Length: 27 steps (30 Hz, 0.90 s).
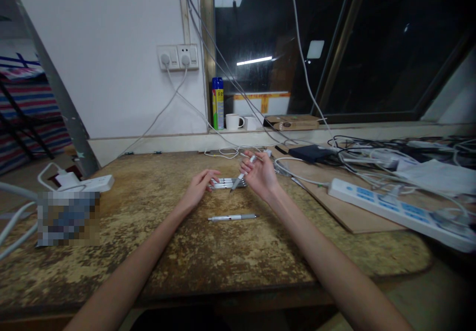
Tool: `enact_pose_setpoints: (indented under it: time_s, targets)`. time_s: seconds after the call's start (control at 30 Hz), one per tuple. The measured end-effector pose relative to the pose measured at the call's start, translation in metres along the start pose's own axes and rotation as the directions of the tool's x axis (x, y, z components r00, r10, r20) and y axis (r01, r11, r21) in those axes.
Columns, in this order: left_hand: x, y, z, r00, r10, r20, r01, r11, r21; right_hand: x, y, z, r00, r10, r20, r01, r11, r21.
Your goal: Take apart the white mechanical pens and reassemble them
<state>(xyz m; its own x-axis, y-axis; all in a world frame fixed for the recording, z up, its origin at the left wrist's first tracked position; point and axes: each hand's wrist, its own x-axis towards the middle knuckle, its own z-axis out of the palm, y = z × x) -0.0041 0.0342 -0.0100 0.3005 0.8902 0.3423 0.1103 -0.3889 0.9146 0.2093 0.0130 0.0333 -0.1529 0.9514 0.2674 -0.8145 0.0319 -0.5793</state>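
Observation:
A white pen with a grey grip point(240, 176) slants tip down in my right hand point(262, 175), its fingers closed around the upper part. Beneath it, a small bundle of similar pens point(223, 183) lies side by side across the worn wooden table point(167, 256). My left hand point(201, 186) is at the left ends of these pens, its fingers stretched out and slightly bent against them. Closer to me, a single white and grey pen point(232, 217) lies crosswise by itself, apart from both hands.
To the right, a long power strip point(394, 209) rests on a brown board point(349, 217) amid tangled cables. Another power strip point(89, 185) is at the left. On the sill stand a spray can point(218, 104), a white mug point(233, 121) and a cardboard box point(293, 122).

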Motion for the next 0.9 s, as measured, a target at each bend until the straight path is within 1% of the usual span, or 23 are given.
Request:
enact_pose_setpoints:
  time_s: [0.17,0.23,0.37,0.53,0.63,0.7,0.77,0.8,0.87,0.9]
  targets:
    - [0.0,-0.001,-0.001,1.0,0.005,0.003,-0.005,1.0,0.006,-0.001,-0.001,0.0,1.0,-0.005,0.004,0.005,1.0,-0.003]
    - [0.0,0.0,-0.001,1.0,0.004,0.005,-0.004,1.0,0.009,-0.003,-0.002,0.002,0.999,-0.011,0.032,0.012,1.0,-0.002]
    - [-0.001,0.002,0.0,1.0,-0.002,0.004,0.002,1.0,0.011,-0.009,-0.006,0.004,0.993,-0.066,0.097,0.067,0.998,-0.003]
    - [-0.001,0.004,0.001,1.0,-0.004,0.004,0.004,1.0,0.006,-0.007,-0.005,0.005,0.993,-0.04,0.109,0.043,0.999,-0.027]
    - [-0.002,0.006,0.001,1.0,0.007,-0.005,-0.007,1.0,0.002,-0.002,0.0,0.004,0.995,-0.028,0.091,0.037,0.994,-0.105]
    - [-0.002,0.007,0.001,1.0,0.018,-0.01,-0.018,1.0,-0.007,0.0,0.004,0.004,0.997,-0.02,0.077,0.037,0.974,-0.222]
    - [-0.003,0.008,0.001,0.999,0.031,-0.013,-0.031,0.999,-0.017,0.0,0.009,0.003,0.997,-0.031,0.072,0.058,0.911,-0.409]
    - [-0.003,0.008,0.0,0.999,0.039,-0.01,-0.04,0.999,-0.021,-0.001,0.011,0.002,0.996,-0.046,0.083,0.082,0.85,-0.52]
    - [-0.003,0.01,-0.001,0.998,0.063,0.004,-0.063,0.998,-0.023,-0.004,0.015,0.001,0.989,-0.062,0.137,0.142,0.687,-0.712]
    - [-0.003,0.011,-0.001,0.997,0.076,0.017,-0.075,0.997,-0.017,-0.006,0.017,0.0,0.983,-0.055,0.173,0.17,0.608,-0.775]
